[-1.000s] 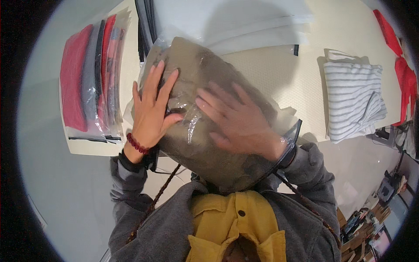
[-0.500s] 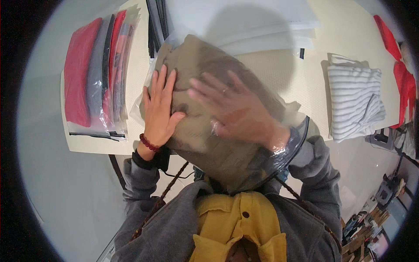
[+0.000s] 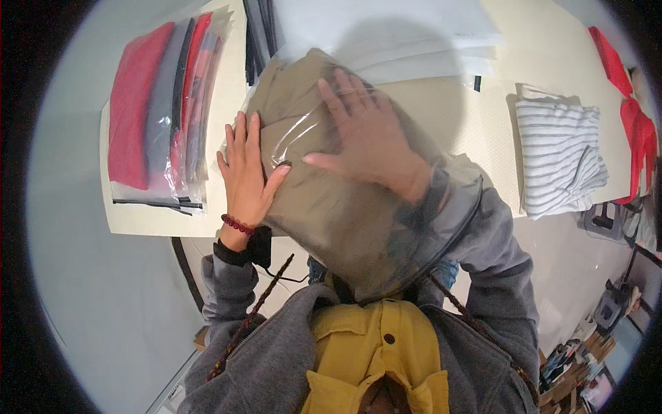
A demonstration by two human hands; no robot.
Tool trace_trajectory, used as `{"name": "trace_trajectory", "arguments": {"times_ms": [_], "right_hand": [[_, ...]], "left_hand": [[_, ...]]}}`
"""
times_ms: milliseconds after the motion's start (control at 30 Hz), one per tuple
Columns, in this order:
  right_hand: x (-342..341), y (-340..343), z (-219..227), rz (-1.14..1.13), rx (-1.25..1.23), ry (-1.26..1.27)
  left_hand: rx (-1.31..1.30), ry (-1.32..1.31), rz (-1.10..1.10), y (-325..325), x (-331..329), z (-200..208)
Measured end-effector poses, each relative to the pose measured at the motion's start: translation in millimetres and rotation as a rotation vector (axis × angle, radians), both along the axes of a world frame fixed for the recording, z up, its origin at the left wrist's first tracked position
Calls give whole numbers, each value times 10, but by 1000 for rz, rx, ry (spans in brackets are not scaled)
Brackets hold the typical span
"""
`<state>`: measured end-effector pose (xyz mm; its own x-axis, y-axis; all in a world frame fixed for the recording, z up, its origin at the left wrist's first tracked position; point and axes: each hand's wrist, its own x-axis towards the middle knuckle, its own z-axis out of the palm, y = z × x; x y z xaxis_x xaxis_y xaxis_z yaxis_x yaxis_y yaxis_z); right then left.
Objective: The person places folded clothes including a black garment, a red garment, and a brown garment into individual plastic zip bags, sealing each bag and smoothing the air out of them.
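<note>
A folded khaki garment (image 3: 310,214) lies in a clear plastic bag (image 3: 452,224) at the near edge of the table. The bag's dark-edged mouth hangs around my right forearm. Inside the bag, seen through the plastic, my right hand (image 3: 372,141) is spread flat on the garment, thumb apart from the fingers. My left hand (image 3: 247,169) rests outside on the bag's left side, fingers stretched and thumb out over the plastic. Neither hand grips anything. The near end of the bag and garment hangs over the edge against my lap.
Bagged folded garments in red and grey (image 3: 145,103) are stacked at the left. Flat whitish plastic bags (image 3: 414,41) lie at the back, beside dark-edged ones (image 3: 258,34). A folded striped garment (image 3: 558,159) sits at the right, with red cloth (image 3: 638,145) beyond it.
My right hand has slid farther up inside the bag and now lies flat. The left hand has shifted slightly toward the bag's left edge, and the plastic over the garment has changed its creases.
</note>
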<state>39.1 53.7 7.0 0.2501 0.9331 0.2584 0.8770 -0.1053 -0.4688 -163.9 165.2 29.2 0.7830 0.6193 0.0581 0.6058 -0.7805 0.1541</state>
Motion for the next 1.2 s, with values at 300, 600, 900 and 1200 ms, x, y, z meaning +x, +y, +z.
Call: {"name": "trace_trajectory", "arguments": {"times_ms": [300, 600, 900, 1200], "right_hand": [[-137, -628, 364, 298, -158, -138], [-356, -1168, 70, 428, -50, -21], [98, -1212, 124, -80, -51, 137], [-116, -1886, -7, -181, -53, 55]], "left_hand": [[-119, -55, -26, 54, -186, -29], [62, -72, -105, -246, 178, 343], [-16, 63, -271, -663, 404, 93], [-71, 144, -287, -832, 159, 411]]}}
